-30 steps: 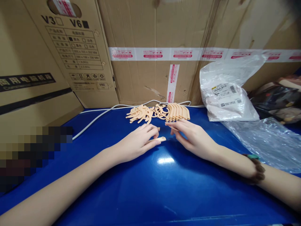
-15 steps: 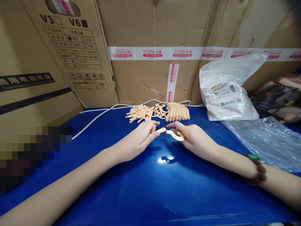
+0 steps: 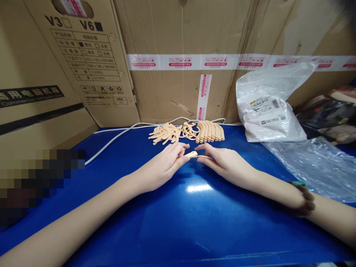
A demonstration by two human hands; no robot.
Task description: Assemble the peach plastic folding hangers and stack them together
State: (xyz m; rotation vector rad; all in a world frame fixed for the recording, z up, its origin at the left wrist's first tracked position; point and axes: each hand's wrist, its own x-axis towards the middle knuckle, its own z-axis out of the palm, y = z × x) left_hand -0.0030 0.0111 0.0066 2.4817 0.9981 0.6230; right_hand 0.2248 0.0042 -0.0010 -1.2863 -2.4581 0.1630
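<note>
My left hand [image 3: 162, 167] pinches a small beige plastic arm piece [image 3: 191, 154] between thumb and fingers, its tip pointing right. Facing it, my right hand [image 3: 235, 164] grips a curved beige plastic hook [image 3: 204, 156], now seen almost edge-on as a thin strip. The two pieces meet, or nearly meet, between my fingertips; I cannot tell whether they are joined. Behind my hands lie a loose heap of beige pieces [image 3: 165, 132], several curved hooks [image 3: 190, 130] and a neat row of bent beige arms [image 3: 210, 132].
The blue tabletop [image 3: 178, 222] runs under both forearms. A white cable [image 3: 111, 144] curves along the back. Cardboard boxes [image 3: 172, 33] wall off the rear and left. To the right stand a white plastic package [image 3: 271, 118] and a flat clear plastic bag [image 3: 319, 167].
My right hand has turned the hook from broadside to nearly edge-on and brought its end against or very close to the left piece. My left hand has barely moved.
</note>
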